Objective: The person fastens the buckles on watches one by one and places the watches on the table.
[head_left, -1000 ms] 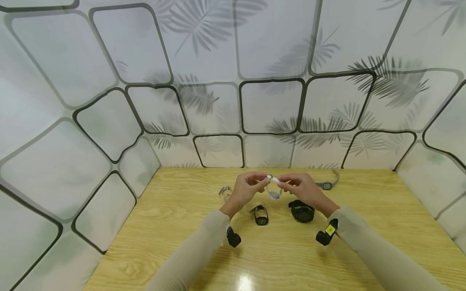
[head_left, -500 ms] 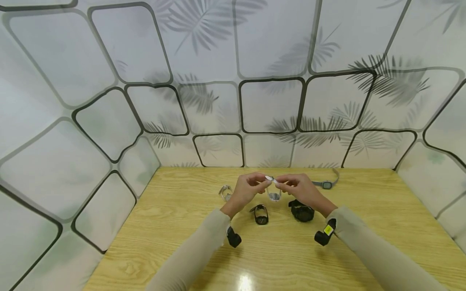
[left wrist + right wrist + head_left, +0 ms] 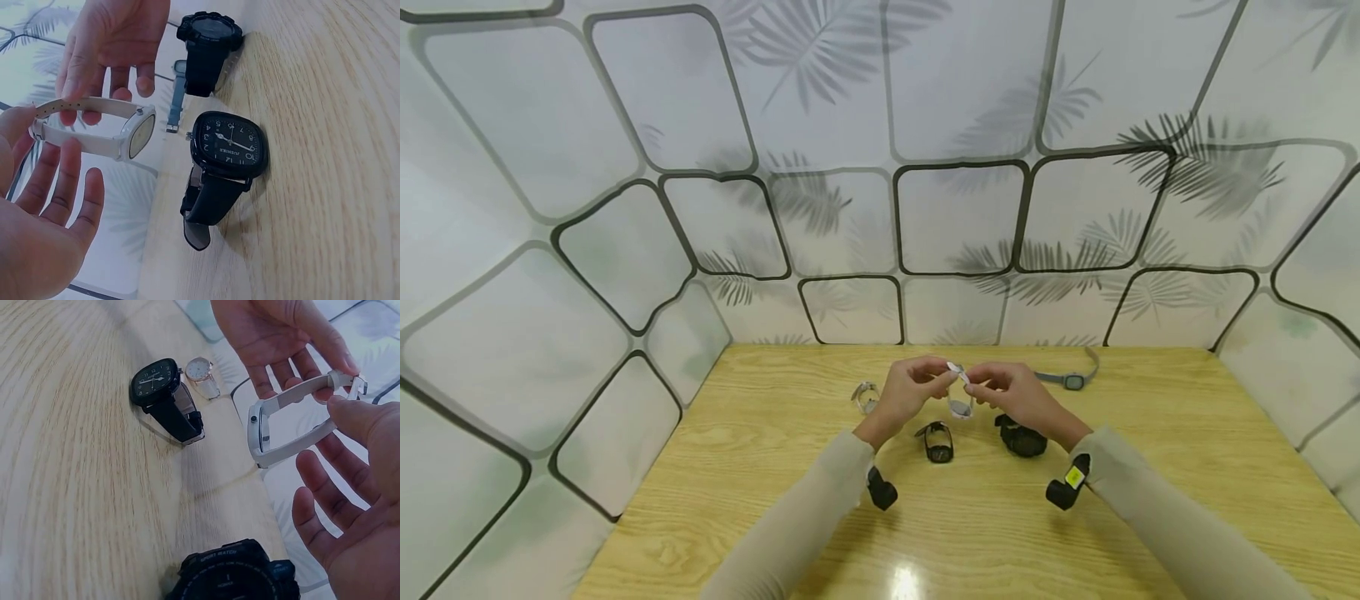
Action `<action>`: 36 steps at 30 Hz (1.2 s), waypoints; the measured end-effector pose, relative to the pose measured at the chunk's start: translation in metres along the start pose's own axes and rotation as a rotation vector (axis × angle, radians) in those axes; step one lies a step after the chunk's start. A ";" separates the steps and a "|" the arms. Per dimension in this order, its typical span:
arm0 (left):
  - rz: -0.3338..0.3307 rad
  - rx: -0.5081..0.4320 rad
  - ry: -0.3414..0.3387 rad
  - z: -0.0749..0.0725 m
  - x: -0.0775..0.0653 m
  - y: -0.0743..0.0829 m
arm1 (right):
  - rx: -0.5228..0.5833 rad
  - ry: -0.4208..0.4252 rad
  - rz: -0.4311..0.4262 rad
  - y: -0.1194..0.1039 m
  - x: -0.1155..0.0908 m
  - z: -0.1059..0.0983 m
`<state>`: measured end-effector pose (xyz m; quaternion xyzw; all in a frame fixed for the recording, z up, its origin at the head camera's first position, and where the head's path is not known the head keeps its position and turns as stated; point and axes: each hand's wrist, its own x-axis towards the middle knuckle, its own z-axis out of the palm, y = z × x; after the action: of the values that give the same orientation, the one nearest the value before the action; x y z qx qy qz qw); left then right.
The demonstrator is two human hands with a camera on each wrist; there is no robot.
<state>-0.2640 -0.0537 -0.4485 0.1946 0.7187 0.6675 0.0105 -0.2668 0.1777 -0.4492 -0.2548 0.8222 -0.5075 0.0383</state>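
Note:
Above the table, a white watch (image 3: 961, 409) hangs by its strap between both hands, its case lowest. My left hand (image 3: 910, 388) pinches the buckle end between thumb and fingers. Close beside it, my right hand (image 3: 1017, 395) pinches the other strap end with thumb and forefinger. In the left wrist view the white strap (image 3: 94, 144) forms a loop, with a row of holes along one half. The right wrist view shows the buckle (image 3: 359, 386) at the right thumb and the white case (image 3: 256, 434) on its side. Fingertips partly cover where the strap ends meet.
On the wooden table (image 3: 760, 500) a black square watch (image 3: 939, 454) stands nearest the hands. A chunky black sport watch (image 3: 1022, 440) sits below the right hand. A pale watch with rose-gold rim (image 3: 199, 369) is left; a grey-blue watch (image 3: 1073, 382) lies back right. Patterned cloth walls surround.
My right hand has shifted slightly left and closer to the left hand. The hanging white watch case has swung a little left and down. The other watches stay put.

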 end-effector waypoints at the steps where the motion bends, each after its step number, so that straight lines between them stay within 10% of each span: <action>1: 0.002 0.000 -0.001 0.000 0.000 0.000 | 0.003 0.000 0.001 0.001 0.000 0.000; 36: -0.003 0.017 -0.071 0.002 -0.002 0.001 | 0.002 0.005 -0.007 0.004 -0.003 0.005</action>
<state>-0.2610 -0.0524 -0.4481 0.2170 0.7240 0.6538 0.0354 -0.2641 0.1765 -0.4560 -0.2564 0.8209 -0.5090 0.0349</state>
